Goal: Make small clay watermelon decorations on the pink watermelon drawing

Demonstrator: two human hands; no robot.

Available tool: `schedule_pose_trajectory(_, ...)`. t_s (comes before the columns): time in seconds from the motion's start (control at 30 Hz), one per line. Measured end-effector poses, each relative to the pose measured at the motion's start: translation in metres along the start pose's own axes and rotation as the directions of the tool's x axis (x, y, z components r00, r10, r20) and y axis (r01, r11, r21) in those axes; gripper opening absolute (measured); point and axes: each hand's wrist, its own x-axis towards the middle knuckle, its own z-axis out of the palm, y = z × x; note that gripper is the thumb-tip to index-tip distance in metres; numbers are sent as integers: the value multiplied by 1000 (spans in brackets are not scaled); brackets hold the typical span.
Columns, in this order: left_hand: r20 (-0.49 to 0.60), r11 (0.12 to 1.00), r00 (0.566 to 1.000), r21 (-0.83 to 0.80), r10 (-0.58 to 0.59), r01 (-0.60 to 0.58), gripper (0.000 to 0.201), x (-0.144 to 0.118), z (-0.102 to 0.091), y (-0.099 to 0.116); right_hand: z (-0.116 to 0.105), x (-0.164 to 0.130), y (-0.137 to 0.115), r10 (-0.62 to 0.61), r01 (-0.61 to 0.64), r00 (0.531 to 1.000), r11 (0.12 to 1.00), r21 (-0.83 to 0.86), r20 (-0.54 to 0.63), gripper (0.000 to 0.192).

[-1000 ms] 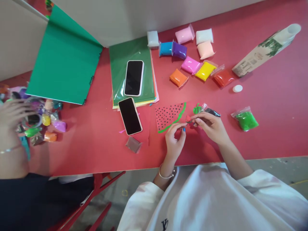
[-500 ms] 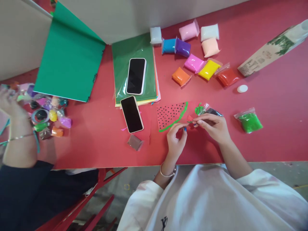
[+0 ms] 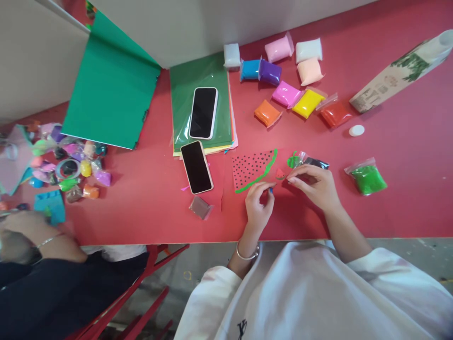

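Note:
My left hand point(image 3: 259, 206) is closed in a pinch in front of the large paper-thin watermelon wedge point(image 3: 253, 170), which is red with black dots and a green rind. Something blue shows at its thumb tip; whether it is a nail or a bit of clay I cannot tell. Just to the right, my right hand point(image 3: 316, 185) also pinches, and whatever its fingertips hold is too small to make out. Between and beyond the fingertips lies a tiny watermelon slice point(image 3: 280, 174). A green striped piece point(image 3: 293, 160) and a packet of black clay point(image 3: 317, 163) lie behind my right hand.
Several clay packets, such as an orange packet point(image 3: 268, 113), lie farther back. A green clay packet point(image 3: 370, 178) is at right, near a white cap point(image 3: 356, 130) and a carton point(image 3: 396, 75). Two phones, one a lower phone point(image 3: 197, 167), lie left. A co-worker's arm point(image 3: 46, 233) is far left.
My fingertips have parted slightly, and the tiny watermelon slice now shows more fully. The co-worker's hand has come down from the clay pile towards the table's front edge. The view has shifted slightly.

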Motion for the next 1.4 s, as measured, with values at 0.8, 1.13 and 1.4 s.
schedule_pose_trajectory(0.8,23,994,997,-75,76,-74,20,3,4,-4,17,-18,29,-328,309,940,712,-630,91,35)
schedule_pose_trajectory(1.13,28,995,998,-76,63,-61,20,5,5,-4,16,-21,29,-392,380,906,593,-710,158,36)
schedule_pose_trajectory(1.4,31,995,998,-79,60,-57,21,5,6,-3,17,-21,31,-388,377,907,579,-723,163,35)
